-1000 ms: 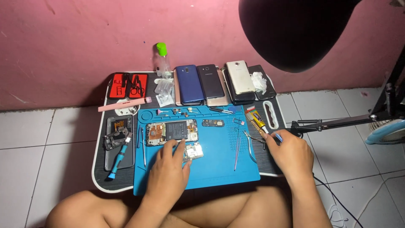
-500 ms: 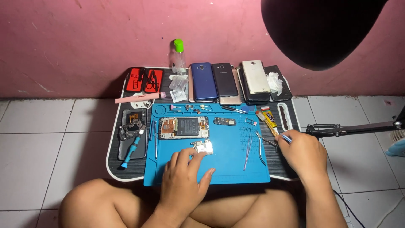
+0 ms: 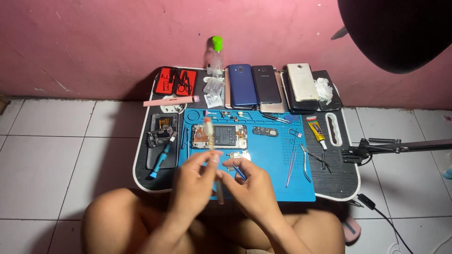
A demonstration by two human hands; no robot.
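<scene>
Left hand (image 3: 195,181) grip pinches blurred pale stick tool (image 3: 210,136); right hand (image 3: 252,186) grip closed on thin blue-handled tool (image 3: 238,172); opened phone (image 3: 219,136) just beyond, unassembled

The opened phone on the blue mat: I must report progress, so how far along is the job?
Done: the opened phone lies back off, battery exposed. In hand: the left hand holds a blurred slim tool and the right hand a blue-handled one. Left: small parts lie loose beside it.

Both hands meet in front of the body: left hand (image 3: 195,181) and right hand (image 3: 252,186), fingertips pinched (blurred), wrists angled inward.
</scene>
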